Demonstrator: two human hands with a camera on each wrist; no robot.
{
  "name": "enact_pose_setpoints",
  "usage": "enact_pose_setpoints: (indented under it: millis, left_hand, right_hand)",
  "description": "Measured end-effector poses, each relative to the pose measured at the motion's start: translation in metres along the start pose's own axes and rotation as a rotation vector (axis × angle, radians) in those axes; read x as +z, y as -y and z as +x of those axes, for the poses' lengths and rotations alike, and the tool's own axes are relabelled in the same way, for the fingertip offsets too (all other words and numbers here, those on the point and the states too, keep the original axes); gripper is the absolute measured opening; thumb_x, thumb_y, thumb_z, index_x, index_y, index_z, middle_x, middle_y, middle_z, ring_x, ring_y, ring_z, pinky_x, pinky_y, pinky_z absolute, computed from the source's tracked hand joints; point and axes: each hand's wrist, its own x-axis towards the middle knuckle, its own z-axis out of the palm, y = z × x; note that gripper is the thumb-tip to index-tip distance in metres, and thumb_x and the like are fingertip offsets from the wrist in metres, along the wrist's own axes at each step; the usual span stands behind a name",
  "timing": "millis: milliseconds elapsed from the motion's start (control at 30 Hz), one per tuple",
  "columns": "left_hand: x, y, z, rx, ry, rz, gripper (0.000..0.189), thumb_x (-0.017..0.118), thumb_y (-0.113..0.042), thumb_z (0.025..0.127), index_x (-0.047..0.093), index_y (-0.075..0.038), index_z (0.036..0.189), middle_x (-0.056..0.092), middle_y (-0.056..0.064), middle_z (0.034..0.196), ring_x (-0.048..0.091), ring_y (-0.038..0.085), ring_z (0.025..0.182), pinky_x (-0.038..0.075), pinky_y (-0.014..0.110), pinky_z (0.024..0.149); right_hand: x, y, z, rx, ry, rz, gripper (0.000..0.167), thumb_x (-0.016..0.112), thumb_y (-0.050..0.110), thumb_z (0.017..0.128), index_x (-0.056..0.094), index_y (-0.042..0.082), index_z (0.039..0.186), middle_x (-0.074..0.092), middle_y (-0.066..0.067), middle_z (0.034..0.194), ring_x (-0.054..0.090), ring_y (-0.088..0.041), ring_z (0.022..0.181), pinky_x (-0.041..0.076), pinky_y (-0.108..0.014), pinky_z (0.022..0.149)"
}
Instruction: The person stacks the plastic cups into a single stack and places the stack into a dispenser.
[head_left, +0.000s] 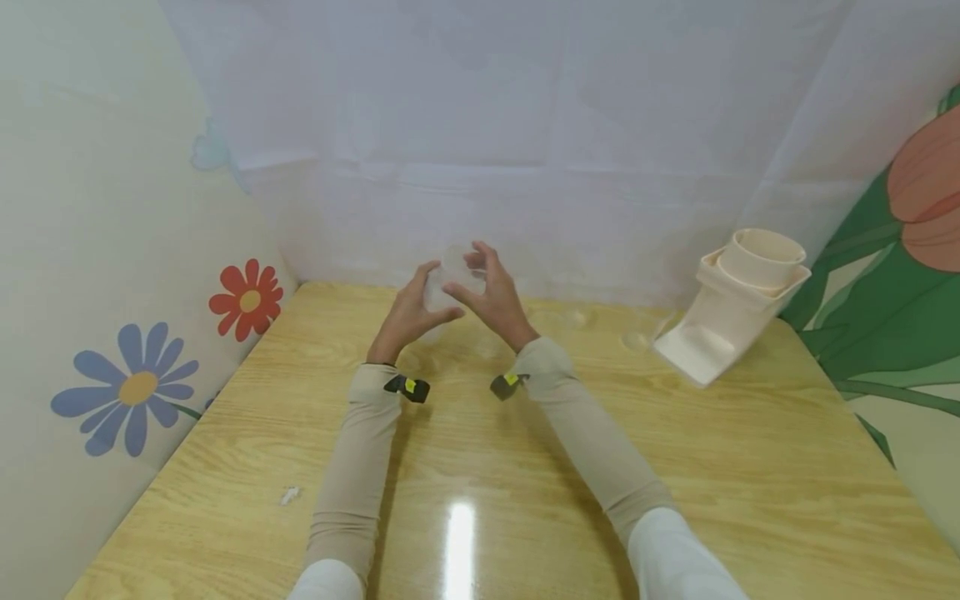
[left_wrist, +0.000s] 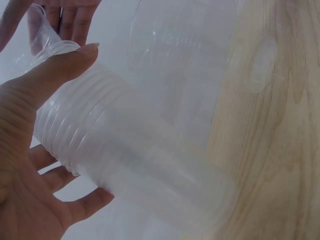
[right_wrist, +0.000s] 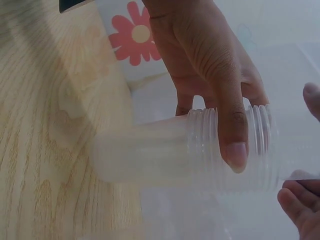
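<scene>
My left hand (head_left: 411, 310) grips a stack of nested clear plastic cups (left_wrist: 135, 145) near its ribbed rims, thumb on one side and fingers on the other. In the right wrist view the stack lies nearly sideways, its closed end toward the wooden table (right_wrist: 45, 150). At the rim end, my right hand (head_left: 497, 302) holds a single clear cup (head_left: 454, 260) between thumb and curled fingers. This cup is so see-through that its outline is faint, and I cannot tell whether it is fully apart from the stack.
Several clear cups, among them one clear cup (head_left: 640, 337), stand along the table's back, right of my hands. A cream plastic holder (head_left: 712, 321) with a round tube on top stands at the back right. A small white scrap (head_left: 290, 496) lies at the left front. White cloth (head_left: 465, 100) hangs behind.
</scene>
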Motion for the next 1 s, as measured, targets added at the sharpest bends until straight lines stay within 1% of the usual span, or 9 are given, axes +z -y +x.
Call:
enact_pose_setpoints:
  millis: [100, 233, 367, 467, 633, 800, 1000]
  left_hand:
    - [-0.0002, -0.0001, 0.0, 0.002, -0.002, -0.001, 0.094, 0.084, -0.03, 0.083, 0.027, -0.004, 0.155, 0.044, 0.025, 0.148, 0.052, 0.04, 0.126, 0.045, 0.053, 0.101]
    - [-0.0005, -0.0005, 0.0004, 0.014, -0.002, -0.006, 0.092, 0.084, -0.028, 0.083, 0.03, -0.006, 0.154, 0.047, 0.024, 0.146, 0.054, 0.04, 0.122, 0.047, 0.052, 0.098]
    - [-0.0006, 0.0001, 0.001, 0.03, 0.007, -0.01, 0.091, 0.085, -0.027, 0.083, 0.03, -0.008, 0.154, 0.047, 0.025, 0.146, 0.054, 0.039, 0.122, 0.047, 0.053, 0.098]
    - [-0.0007, 0.0014, 0.0011, 0.037, 0.014, -0.008, 0.092, 0.084, -0.027, 0.083, 0.029, -0.007, 0.154, 0.045, 0.026, 0.146, 0.053, 0.04, 0.124, 0.046, 0.055, 0.098]
    - [-0.0007, 0.0016, 0.0007, 0.037, 0.014, 0.007, 0.092, 0.084, -0.027, 0.084, 0.029, -0.006, 0.154, 0.046, 0.026, 0.146, 0.052, 0.039, 0.125, 0.045, 0.055, 0.099]
    - [-0.001, 0.0009, 0.0007, 0.034, 0.02, -0.003, 0.091, 0.084, -0.025, 0.084, 0.029, -0.005, 0.154, 0.048, 0.026, 0.144, 0.053, 0.039, 0.123, 0.045, 0.054, 0.1]
    - [-0.0022, 0.0004, 0.0005, 0.013, 0.023, 0.003, 0.091, 0.084, -0.024, 0.084, 0.029, -0.005, 0.154, 0.045, 0.027, 0.146, 0.051, 0.04, 0.126, 0.044, 0.055, 0.101]
  right_hand:
    - [0.0009, -0.0003, -0.0004, 0.01, 0.013, 0.004, 0.084, 0.078, 0.017, 0.089, 0.027, -0.005, 0.151, 0.053, -0.024, 0.138, 0.052, -0.032, 0.128, 0.043, -0.036, 0.106]
    - [0.0022, -0.001, -0.0009, 0.031, 0.034, 0.0, 0.085, 0.078, 0.02, 0.09, 0.026, -0.004, 0.153, 0.052, -0.023, 0.14, 0.051, -0.031, 0.13, 0.042, -0.035, 0.108]
    - [0.0029, -0.0006, -0.0016, 0.042, 0.046, -0.019, 0.086, 0.078, 0.023, 0.09, 0.025, -0.005, 0.153, 0.05, -0.024, 0.143, 0.049, -0.033, 0.133, 0.04, -0.041, 0.11]
    - [0.0031, 0.0006, -0.0018, 0.047, 0.053, -0.039, 0.087, 0.077, 0.024, 0.09, 0.025, -0.005, 0.153, 0.048, -0.025, 0.145, 0.047, -0.034, 0.135, 0.037, -0.044, 0.112]
    - [0.0046, 0.0018, -0.0009, 0.08, 0.067, -0.065, 0.087, 0.077, 0.027, 0.09, 0.025, -0.003, 0.154, 0.046, -0.025, 0.147, 0.045, -0.033, 0.136, 0.036, -0.044, 0.112]
    - [0.007, 0.0013, -0.0006, 0.12, 0.082, -0.085, 0.088, 0.077, 0.029, 0.09, 0.025, -0.004, 0.154, 0.044, -0.024, 0.149, 0.044, -0.033, 0.137, 0.035, -0.045, 0.113]
    - [0.0086, 0.0003, -0.0008, 0.14, 0.108, -0.092, 0.089, 0.075, 0.031, 0.091, 0.024, -0.004, 0.154, 0.042, -0.023, 0.151, 0.042, -0.033, 0.138, 0.035, -0.047, 0.113]
